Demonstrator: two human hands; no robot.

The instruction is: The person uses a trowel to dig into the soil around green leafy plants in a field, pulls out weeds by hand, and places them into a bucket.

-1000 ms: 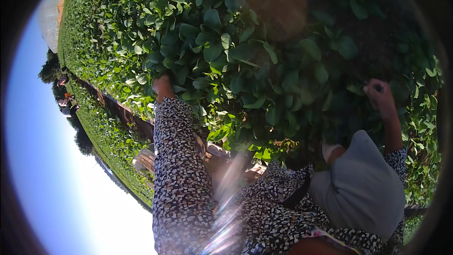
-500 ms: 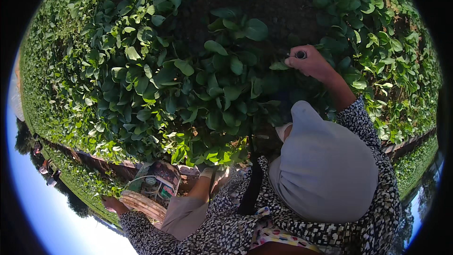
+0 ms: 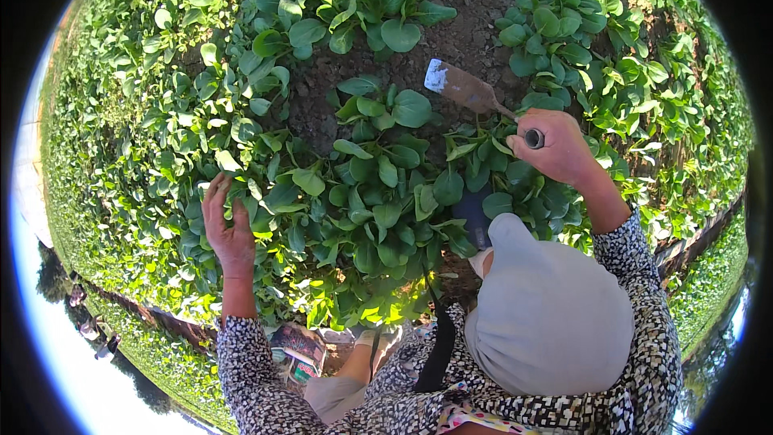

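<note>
Right hand (image 3: pixel 555 147) clasps a stiff-looking, brown flat-bladed metal trowel (image 3: pixel 469 90) by its grey tubular handle (image 3: pixel 534 138); left hand (image 3: pixel 229 234), unclenched, among broad green leaves (image 3: pixel 229 161), likely tender.

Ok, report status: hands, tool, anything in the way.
Right hand closed on scraper, over soil. Left hand open, fingers at leaves. Leaves crowd both hands.

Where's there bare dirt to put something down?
Soil shows around the tool, between the top plants and the right clump. A smaller patch borders the middle plant on its left. Leaves crowd the left hand.
</note>
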